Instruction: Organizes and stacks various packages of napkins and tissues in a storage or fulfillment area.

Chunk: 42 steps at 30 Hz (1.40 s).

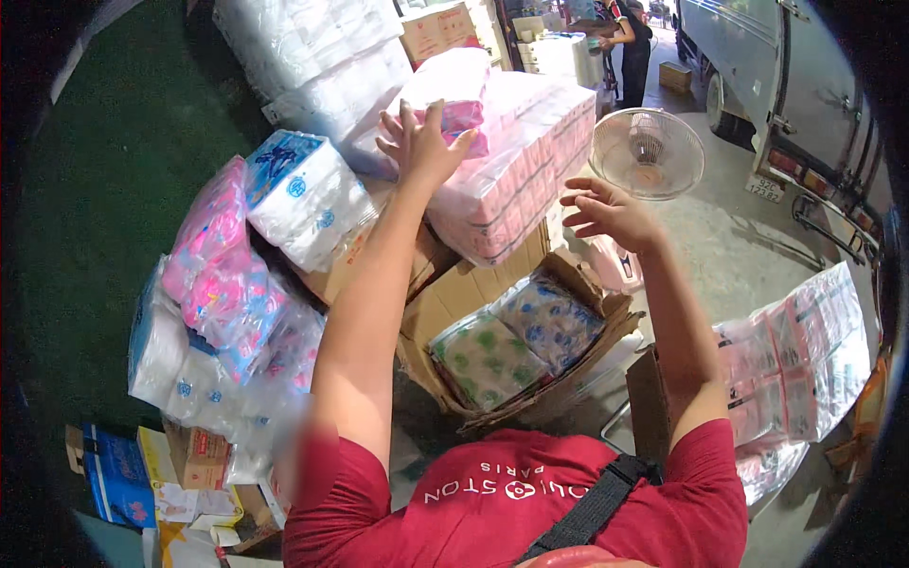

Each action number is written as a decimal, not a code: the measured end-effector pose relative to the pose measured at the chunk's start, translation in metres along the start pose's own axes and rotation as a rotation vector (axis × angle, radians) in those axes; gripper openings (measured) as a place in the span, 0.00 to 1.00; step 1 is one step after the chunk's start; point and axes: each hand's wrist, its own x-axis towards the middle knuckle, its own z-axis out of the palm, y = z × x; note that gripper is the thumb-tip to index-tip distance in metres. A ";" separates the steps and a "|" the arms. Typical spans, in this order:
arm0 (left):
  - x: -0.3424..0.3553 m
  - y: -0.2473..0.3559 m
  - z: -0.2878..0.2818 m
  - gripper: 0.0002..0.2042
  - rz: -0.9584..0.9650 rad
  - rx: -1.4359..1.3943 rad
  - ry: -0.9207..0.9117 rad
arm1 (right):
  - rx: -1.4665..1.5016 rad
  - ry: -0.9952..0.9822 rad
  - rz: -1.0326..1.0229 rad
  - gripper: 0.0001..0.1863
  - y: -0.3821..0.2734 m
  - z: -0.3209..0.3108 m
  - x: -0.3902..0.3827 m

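Observation:
My left hand touches a small pink plastic-wrapped package, its fingers spread over the near side. The package sits on top of a large block of pink wrapped packs. Right of that block my right hand hovers with its fingers apart and nothing in them. Below both hands an open cardboard box holds clear bags printed in green and in blue.
White bundles, white-and-blue packs and pink bags pile up left. At right stand a fan, more pink packs and a truck. Another person stands behind, near a small box.

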 end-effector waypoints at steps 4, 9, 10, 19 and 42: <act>0.015 0.023 0.017 0.39 0.047 0.119 0.055 | 0.102 -0.008 -0.010 0.21 0.003 -0.004 0.006; 0.035 0.037 0.031 0.38 0.027 0.222 0.033 | 0.184 -0.069 -0.016 0.18 0.006 -0.005 0.018; 0.038 0.037 0.034 0.38 0.029 0.220 0.034 | 0.233 -0.104 -0.003 0.21 0.007 -0.004 0.018; 0.080 -0.027 0.055 0.20 0.065 0.120 0.118 | 0.229 -0.203 0.018 0.18 0.007 -0.003 0.016; -0.197 -0.046 -0.042 0.13 0.359 -0.019 0.446 | 0.952 0.008 -0.224 0.36 0.038 0.020 0.136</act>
